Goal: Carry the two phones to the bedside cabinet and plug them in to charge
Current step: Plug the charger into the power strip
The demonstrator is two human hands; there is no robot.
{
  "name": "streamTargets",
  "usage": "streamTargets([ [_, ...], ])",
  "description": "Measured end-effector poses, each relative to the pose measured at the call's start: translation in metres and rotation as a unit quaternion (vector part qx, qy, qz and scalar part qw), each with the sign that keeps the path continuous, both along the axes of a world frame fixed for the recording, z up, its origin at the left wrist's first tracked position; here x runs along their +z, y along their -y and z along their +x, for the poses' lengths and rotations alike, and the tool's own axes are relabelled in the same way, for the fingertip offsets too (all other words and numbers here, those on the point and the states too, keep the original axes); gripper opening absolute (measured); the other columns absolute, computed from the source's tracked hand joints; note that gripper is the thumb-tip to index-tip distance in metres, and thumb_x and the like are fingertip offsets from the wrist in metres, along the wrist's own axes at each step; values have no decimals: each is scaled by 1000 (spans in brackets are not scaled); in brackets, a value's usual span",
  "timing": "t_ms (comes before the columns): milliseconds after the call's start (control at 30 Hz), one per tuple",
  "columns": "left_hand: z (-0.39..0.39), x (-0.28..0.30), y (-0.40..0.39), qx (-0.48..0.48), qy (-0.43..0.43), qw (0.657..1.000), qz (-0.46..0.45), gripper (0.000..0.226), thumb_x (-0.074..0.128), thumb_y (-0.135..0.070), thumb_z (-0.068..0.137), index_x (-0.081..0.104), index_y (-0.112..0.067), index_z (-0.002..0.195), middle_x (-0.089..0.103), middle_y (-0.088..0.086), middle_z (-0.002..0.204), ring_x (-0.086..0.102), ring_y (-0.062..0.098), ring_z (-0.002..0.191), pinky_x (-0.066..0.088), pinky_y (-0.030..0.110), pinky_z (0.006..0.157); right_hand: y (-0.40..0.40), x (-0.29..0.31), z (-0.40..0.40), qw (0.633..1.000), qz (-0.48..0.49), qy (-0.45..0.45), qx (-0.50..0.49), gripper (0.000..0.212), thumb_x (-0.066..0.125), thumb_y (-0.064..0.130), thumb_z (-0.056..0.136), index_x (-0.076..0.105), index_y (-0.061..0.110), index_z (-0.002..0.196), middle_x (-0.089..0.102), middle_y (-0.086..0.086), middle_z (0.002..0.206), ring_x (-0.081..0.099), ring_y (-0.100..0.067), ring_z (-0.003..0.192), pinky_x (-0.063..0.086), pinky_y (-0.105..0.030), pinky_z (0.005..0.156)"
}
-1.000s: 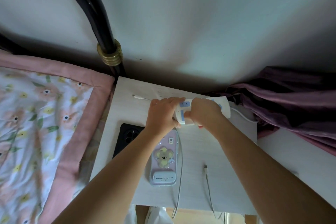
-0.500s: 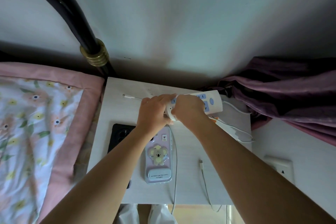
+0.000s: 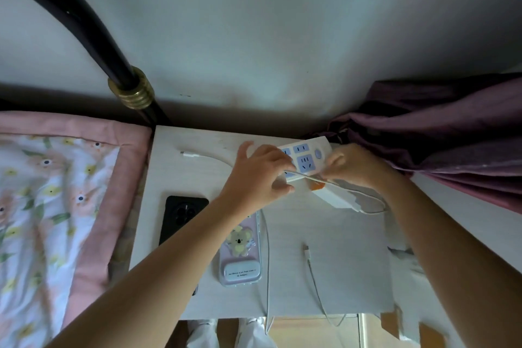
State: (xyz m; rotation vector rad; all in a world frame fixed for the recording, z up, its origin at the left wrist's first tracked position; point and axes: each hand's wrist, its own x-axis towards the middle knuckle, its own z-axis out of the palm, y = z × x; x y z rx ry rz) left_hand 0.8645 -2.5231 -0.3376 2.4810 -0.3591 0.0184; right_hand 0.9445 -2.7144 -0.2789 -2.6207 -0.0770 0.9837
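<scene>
Two phones lie face down on the white bedside cabinet (image 3: 339,268): a black phone (image 3: 180,215) at the left and a phone in a pink koala case (image 3: 240,257) beside it, both partly under my left forearm. At the back, a white power strip (image 3: 306,159) with blue sockets is held between my hands. My left hand (image 3: 260,175) grips its left end and my right hand (image 3: 356,167) its right end. A thin white cable (image 3: 353,192) runs along the strip's front edge. No cable is in either phone.
A loose cable end (image 3: 192,154) lies at the cabinet's back left, another (image 3: 306,250) at the front right, and a third cable (image 3: 267,248) runs beside the pink phone. A white box (image 3: 336,198) lies under the strip. Bed (image 3: 56,206) left, purple curtain (image 3: 437,135) right.
The power strip has shifted right and turned its socket face up. My hands have moved apart to its two ends, and a white box now shows beneath it.
</scene>
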Motion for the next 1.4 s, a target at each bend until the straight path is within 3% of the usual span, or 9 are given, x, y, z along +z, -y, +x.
streamTargets([
  [67, 0, 3, 8, -22, 63, 996, 51, 34, 82, -28, 62, 72, -26, 95, 72, -8, 99, 64, 18, 104, 35, 57, 99, 18, -1, -6, 996, -55, -39, 58, 19, 77, 45, 70, 70, 28, 71, 66, 13, 58, 53, 3, 54, 41, -17, 56],
  [167, -2, 7, 19, -87, 67, 993, 47, 42, 78, -1, 60, 71, -29, 91, 72, -11, 93, 65, 17, 96, 39, 51, 97, 27, -7, -15, 988, -85, -107, 71, 46, 81, 43, 65, 69, 32, 108, 73, 11, 92, 64, -6, 81, 47, -19, 69],
  [267, -5, 7, 24, -137, 49, 989, 28, 35, 74, 9, 56, 64, -24, 61, 70, -12, 82, 63, 18, 86, 43, 40, 87, 31, -21, -29, 988, -118, -64, 74, 67, 84, 28, 63, 57, 27, 125, 68, 3, 114, 64, -19, 99, 50, -28, 80],
  [467, -7, 6, 22, -128, 4, 992, -12, 31, 68, 8, 59, 53, -18, 51, 69, -6, 77, 61, 21, 80, 51, 42, 75, 34, -26, -38, 986, -155, 37, 49, 42, 66, 30, 78, 51, 21, 117, 66, -3, 112, 62, -27, 102, 43, -30, 73],
  [667, -2, 0, 11, 18, 10, 993, -116, 23, 64, -10, 69, 73, -21, 88, 70, -3, 105, 62, 23, 98, 52, 38, 81, 36, 0, -20, 994, -67, 76, 33, 49, 71, 25, 81, 51, 20, 125, 61, -5, 120, 58, -23, 101, 44, -31, 79],
  [867, -4, 0, 6, 93, -91, 987, -94, 66, 76, -33, 70, 50, -20, 129, 60, -3, 120, 56, 14, 101, 47, 34, 92, 13, 19, 8, 992, -49, 81, 88, 39, 73, 21, 79, 63, 12, 116, 67, -9, 108, 61, -26, 100, 38, -26, 72],
  [1067, -2, -12, -3, 103, -181, 977, -52, 96, 79, -58, 55, 39, -21, 134, 53, -5, 124, 53, 15, 112, 45, 30, 88, -2, 16, 11, 958, -195, 64, 199, 42, 65, 40, 80, 62, 30, 121, 66, -4, 118, 60, -26, 108, 40, -26, 75],
  [1233, -6, -19, -7, 72, -190, 979, 11, 97, 79, -41, 69, 24, -19, 146, 24, 1, 156, 34, 19, 138, 42, 36, 101, -14, 21, 13, 954, -199, 77, 212, 45, 61, 41, 83, 57, 34, 127, 61, -3, 126, 58, -26, 114, 44, -29, 83],
  [1400, -7, -24, -8, 77, -174, 981, 30, 93, 76, -40, 73, 24, -21, 147, 23, 1, 157, 34, 18, 138, 45, 36, 100, -31, 19, 12, 944, -194, 102, 247, 21, 62, 34, 79, 67, 25, 97, 67, -3, 93, 64, -28, 92, 40, -28, 65],
])
